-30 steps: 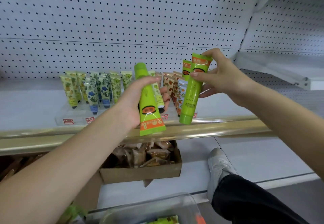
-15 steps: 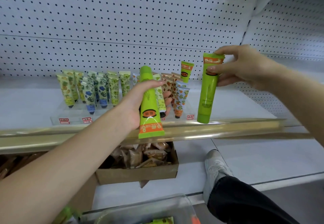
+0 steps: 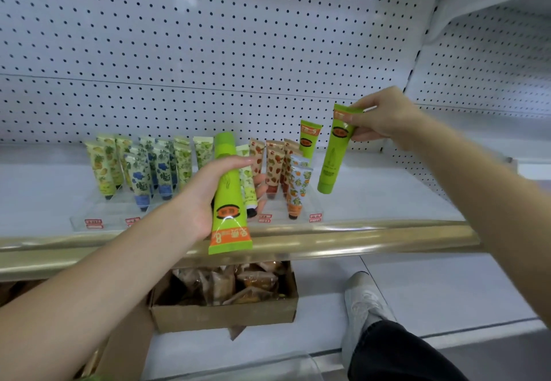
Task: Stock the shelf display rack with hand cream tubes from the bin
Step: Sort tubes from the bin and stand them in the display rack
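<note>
In the middle of the frame the left hand (image 3: 208, 201) wraps its fingers round a green hand cream tube (image 3: 229, 198), held cap upward and tilted a little, its orange-banded crimped end hanging in front of the gold front rail (image 3: 372, 236) of the shelf (image 3: 381, 201). To the right of centre the right hand (image 3: 384, 115) pinches the crimped top of a second green tube (image 3: 335, 151), which hangs cap down, slightly tilted, just right of the clear display rack (image 3: 98, 216); whether its cap touches the shelf cannot be told. The rack sits on the white shelf against a pegboard wall (image 3: 208, 37) and holds rows of patterned tubes (image 3: 140, 177) standing cap down: yellow and blue prints at left, strawberry and orange prints at right. A third green tube (image 3: 310, 139) stands at the rack's rear right corner. Below the rail, a cardboard box (image 3: 223, 318) of wrapped snacks rests on the lower shelf, with a pale shoe (image 3: 363, 300) to its right. The rim of a clear bin (image 3: 307, 358) shows at the bottom edge.
</note>
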### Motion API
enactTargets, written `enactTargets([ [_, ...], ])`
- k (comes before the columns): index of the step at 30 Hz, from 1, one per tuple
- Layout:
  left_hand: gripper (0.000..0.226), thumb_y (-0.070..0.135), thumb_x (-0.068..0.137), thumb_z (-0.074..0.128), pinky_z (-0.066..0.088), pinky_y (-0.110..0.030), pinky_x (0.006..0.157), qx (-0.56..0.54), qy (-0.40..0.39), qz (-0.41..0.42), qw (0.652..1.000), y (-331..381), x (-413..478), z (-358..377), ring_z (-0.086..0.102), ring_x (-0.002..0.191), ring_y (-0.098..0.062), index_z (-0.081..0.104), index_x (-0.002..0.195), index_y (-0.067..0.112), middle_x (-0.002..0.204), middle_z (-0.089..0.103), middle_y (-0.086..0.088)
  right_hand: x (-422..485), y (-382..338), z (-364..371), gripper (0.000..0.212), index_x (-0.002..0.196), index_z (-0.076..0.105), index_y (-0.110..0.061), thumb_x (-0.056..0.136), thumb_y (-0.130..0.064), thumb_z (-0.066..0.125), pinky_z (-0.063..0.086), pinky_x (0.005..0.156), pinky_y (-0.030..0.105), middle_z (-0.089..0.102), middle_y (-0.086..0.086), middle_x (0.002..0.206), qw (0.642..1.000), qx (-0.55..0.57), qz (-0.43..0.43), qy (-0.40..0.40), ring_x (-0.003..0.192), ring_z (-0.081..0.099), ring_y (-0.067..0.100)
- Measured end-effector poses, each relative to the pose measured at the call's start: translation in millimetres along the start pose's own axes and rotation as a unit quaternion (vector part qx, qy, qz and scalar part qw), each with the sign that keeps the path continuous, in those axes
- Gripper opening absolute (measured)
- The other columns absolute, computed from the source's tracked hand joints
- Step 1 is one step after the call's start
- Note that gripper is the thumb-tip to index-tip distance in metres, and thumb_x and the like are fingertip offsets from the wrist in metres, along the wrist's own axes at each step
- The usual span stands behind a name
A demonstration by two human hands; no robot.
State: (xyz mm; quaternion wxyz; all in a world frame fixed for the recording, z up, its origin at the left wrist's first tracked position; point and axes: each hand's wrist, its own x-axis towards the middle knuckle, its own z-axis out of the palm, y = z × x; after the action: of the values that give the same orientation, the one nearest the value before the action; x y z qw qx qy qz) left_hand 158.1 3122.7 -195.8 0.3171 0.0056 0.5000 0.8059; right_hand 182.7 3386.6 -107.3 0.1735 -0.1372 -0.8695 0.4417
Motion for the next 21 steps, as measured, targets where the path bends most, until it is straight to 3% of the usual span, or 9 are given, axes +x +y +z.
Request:
enactTargets([
  [5,0.062,0.022,0.058,0.075,0.056,-0.036,0.069,-0.009,0.014,0.004,1.000,1.1,7.2,-8.9,0.070,0.073,-0.024,0.064,0.117,0.009,0.095,0.073,-0.012,19.3,15.4,13.8,0.030,0.091,0.069,-0.002,0.073,-0.023,0.081,0.060,0.070,0.033,0.070,0.024,0.090,0.997,0.046,-0.013,0.060,0.074,0.071,0.030],
  [12,0.071,0.021,0.058,0.076,0.057,-0.037,0.070,-0.013,0.029,0.006,0.999,-1.9,10.7,-10.3,0.071,0.073,-0.025,0.060,0.126,0.010,0.096,0.074,-0.012,31.4,26.8,33.8,0.029,0.095,0.070,-0.006,0.075,-0.023,0.080,0.060,0.073,0.037,0.071,0.019,0.085,0.996,0.027,-0.055,0.068,0.078,0.071,0.031],
  [15,0.071,0.020,0.056,0.077,0.056,-0.038,0.069,-0.016,0.027,0.004,0.999,-5.7,12.1,-10.9,0.070,0.074,-0.025,0.061,0.124,0.010,0.095,0.073,-0.013,33.0,29.4,41.6,0.016,0.086,0.070,-0.013,0.077,-0.022,0.079,0.059,0.075,0.041,0.071,0.020,0.083,0.995,0.031,-0.067,0.074,0.075,0.070,0.033],
  [21,0.077,0.021,0.052,0.079,0.056,-0.038,0.070,-0.030,0.033,-0.002,0.999,-8.9,15.8,-18.8,0.070,0.075,-0.026,0.060,0.125,0.009,0.096,0.073,-0.013,34.5,31.0,53.5,0.012,0.086,0.070,-0.012,0.080,-0.020,0.076,0.059,0.076,0.038,0.070,0.019,0.084,0.995,0.040,-0.066,0.068,0.079,0.070,0.033],
])
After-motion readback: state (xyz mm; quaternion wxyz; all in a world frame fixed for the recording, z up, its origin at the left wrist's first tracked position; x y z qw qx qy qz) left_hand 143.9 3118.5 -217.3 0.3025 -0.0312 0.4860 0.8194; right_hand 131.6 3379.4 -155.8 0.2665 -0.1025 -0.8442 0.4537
